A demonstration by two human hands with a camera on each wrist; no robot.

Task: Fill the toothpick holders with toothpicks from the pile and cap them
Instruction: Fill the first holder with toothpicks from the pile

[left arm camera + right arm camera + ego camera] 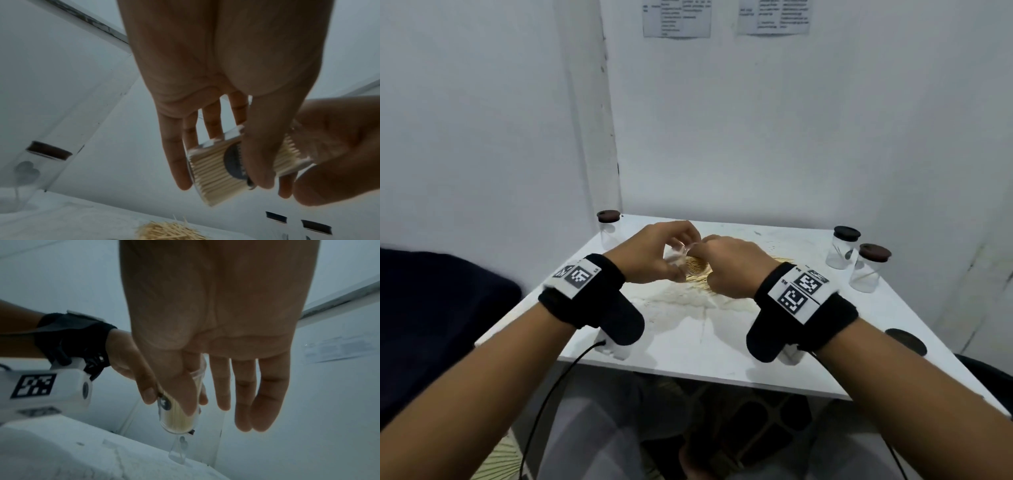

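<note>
Left hand (654, 251) grips a clear holder (224, 170) packed with toothpicks, tilted on its side above the toothpick pile (170, 231) on the table (722, 342). Right hand (736, 265) pinches the holder's open end. Two capped holders (858, 257) stand right of the pile, a loose lid (905, 341) nearer.

A bare recording booth or lab corner — plain white walls (791, 120), printed instruction sheets (676, 17) taped up high, one white table (715, 342) pushed into the corner — nothing homely here.
</note>
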